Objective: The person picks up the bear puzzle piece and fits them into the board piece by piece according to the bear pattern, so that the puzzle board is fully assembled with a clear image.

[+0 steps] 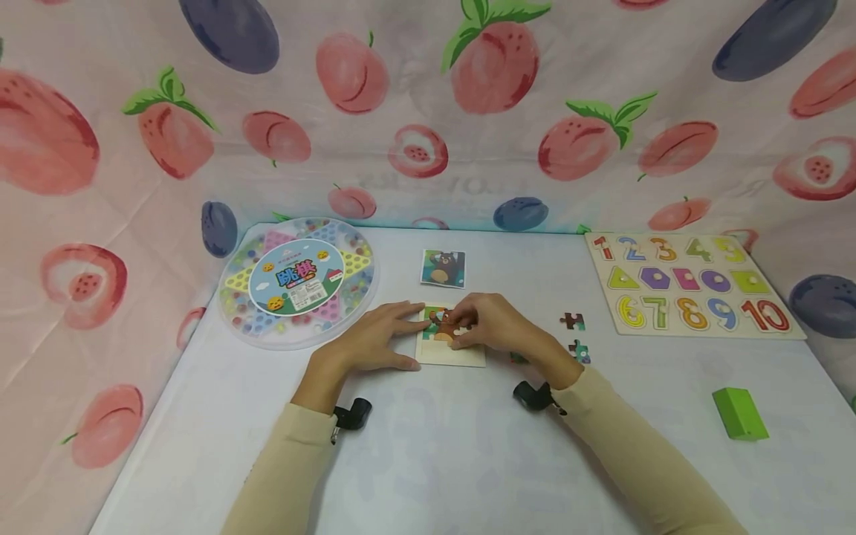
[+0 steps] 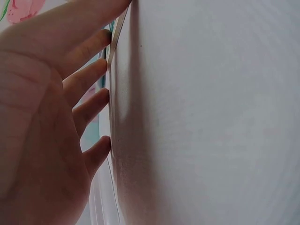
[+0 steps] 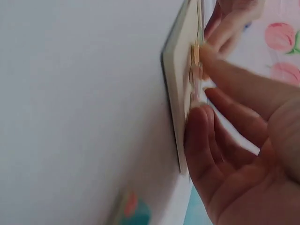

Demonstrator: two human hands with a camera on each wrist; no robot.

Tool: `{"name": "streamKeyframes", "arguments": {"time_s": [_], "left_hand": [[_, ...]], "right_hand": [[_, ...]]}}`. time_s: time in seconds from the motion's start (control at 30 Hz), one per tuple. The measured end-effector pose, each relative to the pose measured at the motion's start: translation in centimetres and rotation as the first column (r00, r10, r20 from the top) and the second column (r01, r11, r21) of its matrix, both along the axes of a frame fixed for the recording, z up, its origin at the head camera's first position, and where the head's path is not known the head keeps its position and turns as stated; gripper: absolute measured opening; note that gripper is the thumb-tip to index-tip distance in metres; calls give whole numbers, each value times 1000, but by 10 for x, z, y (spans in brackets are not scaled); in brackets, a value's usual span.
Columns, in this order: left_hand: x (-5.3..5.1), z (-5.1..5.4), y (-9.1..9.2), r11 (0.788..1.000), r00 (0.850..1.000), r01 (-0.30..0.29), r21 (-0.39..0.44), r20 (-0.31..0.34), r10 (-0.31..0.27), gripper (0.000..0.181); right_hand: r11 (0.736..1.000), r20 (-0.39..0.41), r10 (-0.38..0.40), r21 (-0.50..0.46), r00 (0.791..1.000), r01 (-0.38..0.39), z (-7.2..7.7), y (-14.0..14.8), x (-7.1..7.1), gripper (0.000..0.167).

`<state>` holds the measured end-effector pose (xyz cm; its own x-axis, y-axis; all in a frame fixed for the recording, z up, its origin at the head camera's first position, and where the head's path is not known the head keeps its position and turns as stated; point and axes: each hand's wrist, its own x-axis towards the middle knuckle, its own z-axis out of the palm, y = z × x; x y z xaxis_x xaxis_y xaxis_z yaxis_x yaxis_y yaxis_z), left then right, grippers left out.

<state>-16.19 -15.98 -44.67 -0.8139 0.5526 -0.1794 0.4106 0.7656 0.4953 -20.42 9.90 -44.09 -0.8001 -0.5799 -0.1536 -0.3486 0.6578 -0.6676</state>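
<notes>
A small wooden puzzle board (image 1: 452, 357) lies at mid-table, partly filled with a brown bear picture (image 1: 443, 331); bare wood shows along its near edge. My left hand (image 1: 377, 338) rests spread at its left side, fingertips and thumb touching the edge. From the right, my right hand (image 1: 498, 323) pinches a puzzle piece (image 3: 196, 77) at the board's surface, its fingers covering much of the piece. Loose puzzle pieces lie to the right: a brown one (image 1: 572, 321), a teal one (image 1: 579, 351), and another (image 1: 518, 357) partly hidden under the right forearm.
Behind the board lies a bear picture card (image 1: 443, 268). A round Chinese checkers box (image 1: 364, 297) sits at the left. At the right are a number-and-shape board (image 1: 675, 301) and a green block (image 1: 740, 414). A fruit-print cloth (image 1: 468, 148) hangs behind the table.
</notes>
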Motion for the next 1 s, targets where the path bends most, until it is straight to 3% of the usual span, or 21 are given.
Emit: {"name": "streamKeyframes", "arguments": {"time_s": [0.2, 0.33, 0.63, 1.0], "left_hand": [[0, 0, 1, 1000, 1000, -6, -11, 3, 6, 75], [0, -1, 1, 1000, 1000, -9, -18, 9, 10, 75], [1, 1, 1, 1000, 999, -24, -7, 28, 24, 75], [0, 3, 2, 1000, 999, -18, 8, 36, 18, 74]], "right_hand": [[999, 84, 19, -43, 996, -15, 9, 20, 1, 42], [999, 47, 24, -34, 999, -22, 16, 35, 2, 42], [999, -32, -49, -18, 998, 48, 24, 74, 3, 43], [985, -45, -175, -9, 984, 175, 33, 131, 3, 46]]}}
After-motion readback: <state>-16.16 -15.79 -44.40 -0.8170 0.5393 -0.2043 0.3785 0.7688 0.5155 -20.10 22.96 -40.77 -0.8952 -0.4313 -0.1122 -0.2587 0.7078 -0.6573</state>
